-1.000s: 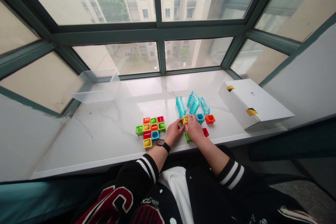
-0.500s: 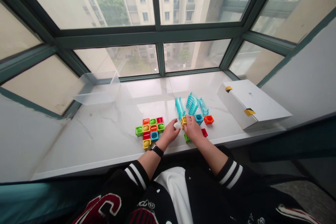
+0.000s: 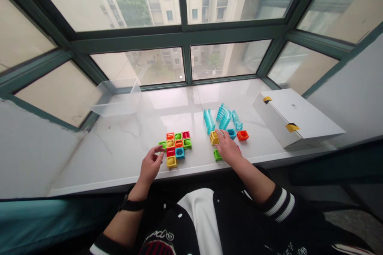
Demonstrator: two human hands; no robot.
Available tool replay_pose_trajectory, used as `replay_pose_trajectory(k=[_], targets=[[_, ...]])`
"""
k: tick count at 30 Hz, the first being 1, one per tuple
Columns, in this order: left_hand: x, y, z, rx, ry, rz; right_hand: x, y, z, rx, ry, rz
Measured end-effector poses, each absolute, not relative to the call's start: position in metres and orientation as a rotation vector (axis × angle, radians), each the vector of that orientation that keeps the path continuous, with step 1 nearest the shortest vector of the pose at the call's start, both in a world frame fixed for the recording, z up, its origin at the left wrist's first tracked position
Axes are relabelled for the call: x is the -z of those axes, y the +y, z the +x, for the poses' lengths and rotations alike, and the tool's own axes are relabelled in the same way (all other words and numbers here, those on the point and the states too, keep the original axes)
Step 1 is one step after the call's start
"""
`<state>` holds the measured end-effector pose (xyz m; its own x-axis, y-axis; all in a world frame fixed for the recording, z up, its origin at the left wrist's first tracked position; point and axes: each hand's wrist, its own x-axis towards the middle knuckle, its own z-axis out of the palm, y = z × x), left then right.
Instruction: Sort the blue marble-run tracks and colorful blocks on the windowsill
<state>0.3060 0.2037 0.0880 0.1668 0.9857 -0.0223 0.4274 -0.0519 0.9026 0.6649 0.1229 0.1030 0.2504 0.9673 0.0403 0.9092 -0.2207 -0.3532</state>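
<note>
My left hand is at the left side of a flat group of joined toy blocks, fingers apart, fingertips by its leftmost green block. The group has red, orange, yellow, green and blue cubes, such as the blue one and a yellow one at the near end. My right hand has its thumb and fingers on a separate yellow block, which rests on the sill. Beneath that hand lies a green block; a red one is mostly hidden. Beside it are a blue block and an orange block.
Three clear turquoise track pieces, including a curved one, lie behind the loose blocks. A clear plastic bin stands at the back left of the marble sill. A white box sits on the right. Window frames enclose the back.
My left hand has moved left, from between the two sets of blocks to the left side of the joined group. My right hand stays at the yellow block. The view has shifted slightly.
</note>
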Motion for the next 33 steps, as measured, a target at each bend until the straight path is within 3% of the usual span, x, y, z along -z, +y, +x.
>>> replay_pose_trajectory(k=[23,33], targets=[[-0.057,0.185,0.301,-0.863,1.408,1.652,-0.088,0.115,0.672,-0.362,-1.674,-2.207],[-0.057,0.184,0.311,-0.858,1.36,1.906,-0.121,0.109,0.665,-0.057,-1.608,-1.791]])
